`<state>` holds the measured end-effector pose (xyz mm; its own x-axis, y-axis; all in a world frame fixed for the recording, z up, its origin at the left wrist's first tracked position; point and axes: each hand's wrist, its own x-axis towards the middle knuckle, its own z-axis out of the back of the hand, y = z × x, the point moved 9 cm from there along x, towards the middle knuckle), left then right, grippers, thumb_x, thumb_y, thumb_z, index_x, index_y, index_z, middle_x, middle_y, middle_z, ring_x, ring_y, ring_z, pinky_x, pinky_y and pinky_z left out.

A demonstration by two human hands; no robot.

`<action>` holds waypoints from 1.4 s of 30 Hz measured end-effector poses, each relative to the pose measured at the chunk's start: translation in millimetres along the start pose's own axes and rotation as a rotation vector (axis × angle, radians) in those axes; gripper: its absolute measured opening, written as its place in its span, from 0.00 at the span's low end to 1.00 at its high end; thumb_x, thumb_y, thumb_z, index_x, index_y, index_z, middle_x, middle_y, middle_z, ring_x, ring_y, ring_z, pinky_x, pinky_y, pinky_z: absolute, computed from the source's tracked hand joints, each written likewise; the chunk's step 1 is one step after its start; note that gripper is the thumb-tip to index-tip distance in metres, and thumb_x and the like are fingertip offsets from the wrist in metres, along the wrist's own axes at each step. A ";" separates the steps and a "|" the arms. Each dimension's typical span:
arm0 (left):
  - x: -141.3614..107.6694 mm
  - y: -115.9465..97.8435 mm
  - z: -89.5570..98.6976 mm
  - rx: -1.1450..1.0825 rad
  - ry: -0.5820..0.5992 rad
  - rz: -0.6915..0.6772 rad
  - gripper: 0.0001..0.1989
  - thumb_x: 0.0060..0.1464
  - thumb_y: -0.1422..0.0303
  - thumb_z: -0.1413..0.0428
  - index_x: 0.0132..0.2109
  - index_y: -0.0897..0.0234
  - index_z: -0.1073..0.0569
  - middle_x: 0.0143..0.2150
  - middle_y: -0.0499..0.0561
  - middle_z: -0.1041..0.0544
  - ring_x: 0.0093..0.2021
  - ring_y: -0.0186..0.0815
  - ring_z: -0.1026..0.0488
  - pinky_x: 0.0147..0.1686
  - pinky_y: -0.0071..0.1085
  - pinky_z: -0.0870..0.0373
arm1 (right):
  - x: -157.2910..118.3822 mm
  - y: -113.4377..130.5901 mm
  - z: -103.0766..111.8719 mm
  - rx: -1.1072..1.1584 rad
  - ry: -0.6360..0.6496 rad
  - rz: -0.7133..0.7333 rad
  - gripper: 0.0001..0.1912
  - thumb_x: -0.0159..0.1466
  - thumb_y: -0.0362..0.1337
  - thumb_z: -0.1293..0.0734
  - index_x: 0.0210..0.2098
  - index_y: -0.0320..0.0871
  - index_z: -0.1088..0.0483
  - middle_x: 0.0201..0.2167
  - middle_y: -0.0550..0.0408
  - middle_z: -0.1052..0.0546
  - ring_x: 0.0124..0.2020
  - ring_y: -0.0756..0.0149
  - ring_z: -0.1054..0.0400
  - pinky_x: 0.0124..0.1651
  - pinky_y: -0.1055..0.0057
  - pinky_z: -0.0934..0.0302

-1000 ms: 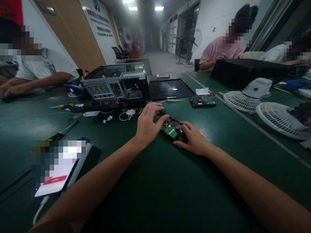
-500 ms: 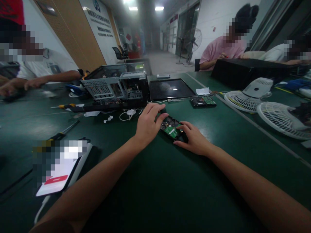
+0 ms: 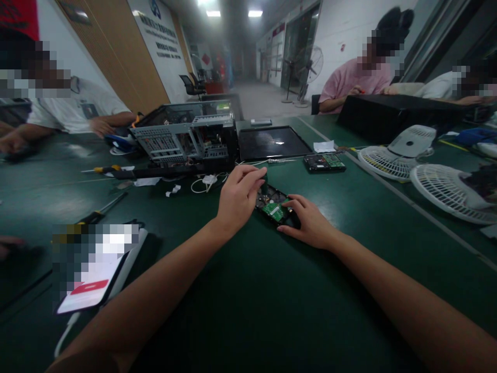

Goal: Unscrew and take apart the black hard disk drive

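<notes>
A hard drive [image 3: 275, 208] with a green circuit board facing up lies on the green table [image 3: 248, 305] in front of me. My right hand [image 3: 306, 221] is closed around its right end, thumb at the near edge and fingers on the far side and board. Over the drive's far left part, my left hand [image 3: 240, 199] grips a short dark screwdriver [image 3: 265, 185] that stands roughly upright. Its tip is too small to make out.
An open computer case [image 3: 182, 137] and a black panel [image 3: 272, 142] stand beyond my hands. A second hard drive [image 3: 324, 162] lies at the right, near white fan parts [image 3: 404, 150]. A phone [image 3: 97, 274] and a yellow-black screwdriver [image 3: 93, 216] are at the left. Other people sit around.
My left fingers have turned slightly about the screwdriver, and more of its handle shows. My right hand and the hard drive have stayed put. The person at the left has moved an arm.
</notes>
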<state>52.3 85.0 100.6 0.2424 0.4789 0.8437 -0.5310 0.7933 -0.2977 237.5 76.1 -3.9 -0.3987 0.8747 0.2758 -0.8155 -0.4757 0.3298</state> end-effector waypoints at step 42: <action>-2.3 5.7 -1.9 0.035 0.009 0.056 0.13 0.63 0.70 0.38 0.52 0.58 0.27 0.49 0.52 0.25 0.50 0.41 0.27 0.48 0.40 0.25 | 0.1 0.2 -0.5 -0.006 -0.003 0.006 0.32 0.63 0.57 0.29 0.59 0.46 0.34 0.66 0.39 0.35 0.66 0.43 0.37 0.66 0.41 0.40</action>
<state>50.3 89.2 96.2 0.2186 0.5255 0.8222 -0.5723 0.7515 -0.3282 237.1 76.2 -4.3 -0.4026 0.8714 0.2802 -0.8153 -0.4805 0.3230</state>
